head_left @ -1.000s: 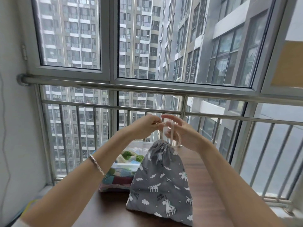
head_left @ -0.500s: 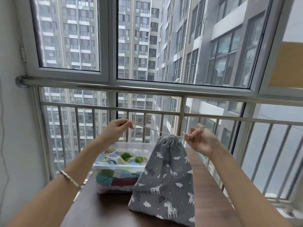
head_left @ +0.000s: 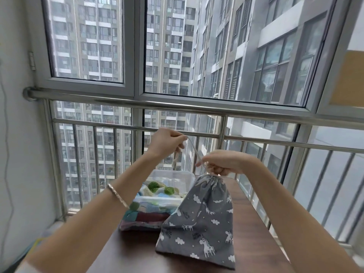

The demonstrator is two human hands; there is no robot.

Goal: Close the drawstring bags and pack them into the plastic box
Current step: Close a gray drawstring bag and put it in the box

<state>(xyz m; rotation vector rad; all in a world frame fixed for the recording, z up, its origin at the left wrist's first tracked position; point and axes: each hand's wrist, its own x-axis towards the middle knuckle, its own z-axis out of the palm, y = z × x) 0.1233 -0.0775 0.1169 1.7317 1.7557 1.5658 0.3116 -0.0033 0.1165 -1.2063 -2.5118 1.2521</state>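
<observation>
Above grey drawstring bag [head_left: 199, 223]: pinching cord [head_left: 194, 151] with left hand [head_left: 167, 142], gripping cord at cinched neck with right hand [head_left: 224, 162]. Left of bag: plastic box [head_left: 173, 174], part-filled.

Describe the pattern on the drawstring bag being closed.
Grey drawstring bag printed with white unicorns and clouds; seen best in the head view.

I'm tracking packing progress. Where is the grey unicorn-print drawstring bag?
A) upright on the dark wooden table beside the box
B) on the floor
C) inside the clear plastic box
A: the grey unicorn-print drawstring bag stands on the dark wooden table beside the clear plastic box, left hand and right hand pinching its white cord.
</observation>
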